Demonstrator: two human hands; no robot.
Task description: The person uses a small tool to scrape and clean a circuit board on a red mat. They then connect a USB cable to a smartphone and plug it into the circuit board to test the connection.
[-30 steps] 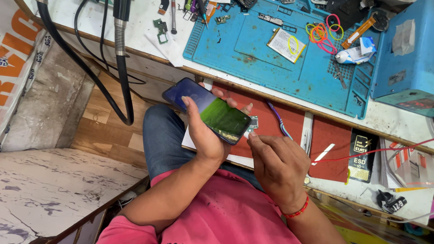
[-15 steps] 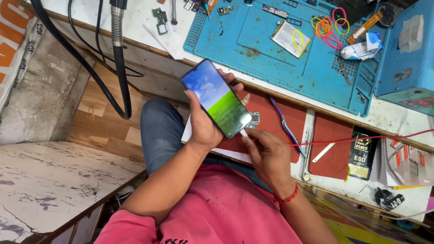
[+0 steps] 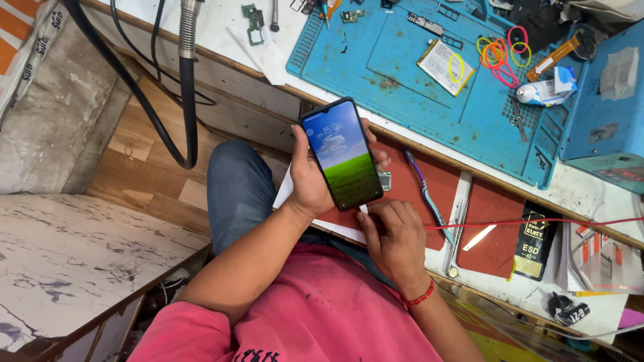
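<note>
My left hand [image 3: 310, 182] grips a dark smartphone [image 3: 342, 154] upright above my lap; its screen is lit with a picture of sky and green grass. My thumb lies along its left edge, and my fingers wrap behind it and show at its right edge. My right hand [image 3: 396, 236] sits just below the phone, fingers curled, with the fingertips at the phone's bottom edge. Nothing shows inside that hand. Both forearms come up from my pink shirt.
A red mat [image 3: 436, 177] under the phone carries a small green circuit board [image 3: 384, 179] and a purple-and-teal toothbrush [image 3: 426, 193]. Behind it a blue work mat [image 3: 402, 94] holds parts and coloured rubber bands [image 3: 500, 50]. A black hose [image 3: 188, 94] hangs left; a red wire [image 3: 537, 221] runs right.
My left hand has turned the phone from a slanted position to nearly upright and lifted it a little. My right hand has drawn in under its bottom edge.
</note>
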